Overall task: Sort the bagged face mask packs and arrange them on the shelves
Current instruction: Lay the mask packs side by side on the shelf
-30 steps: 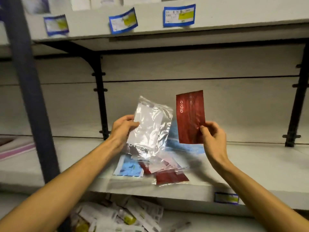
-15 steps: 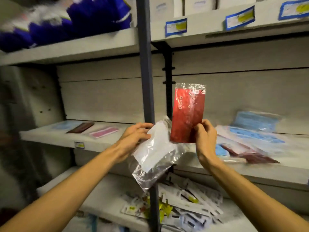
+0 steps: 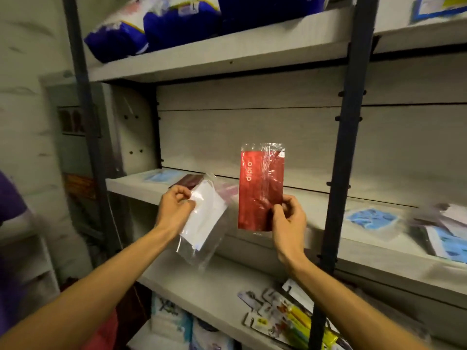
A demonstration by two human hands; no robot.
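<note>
My left hand (image 3: 175, 207) pinches the upper edge of a clear bag with a white mask pack (image 3: 206, 218), which hangs tilted in front of the middle shelf (image 3: 298, 198). My right hand (image 3: 286, 217) pinches the lower right corner of a red bagged mask pack (image 3: 260, 190), held upright. On the shelf behind my left hand lie a dark red pack (image 3: 188, 180), a blue pack (image 3: 161, 176) and a pink pack (image 3: 228, 189), partly hidden.
A dark upright post (image 3: 341, 147) divides this bay from the right bay, where blue packs (image 3: 371, 218) and other bagged packs (image 3: 449, 238) lie. Blue and white bags (image 3: 151, 26) fill the top shelf. Carded items (image 3: 285, 317) lie on the lower shelf.
My view has swung left to the left shelf bay. Both hands moved with it, still holding the white pack and the red pack, now in front of the sorted packs.
</note>
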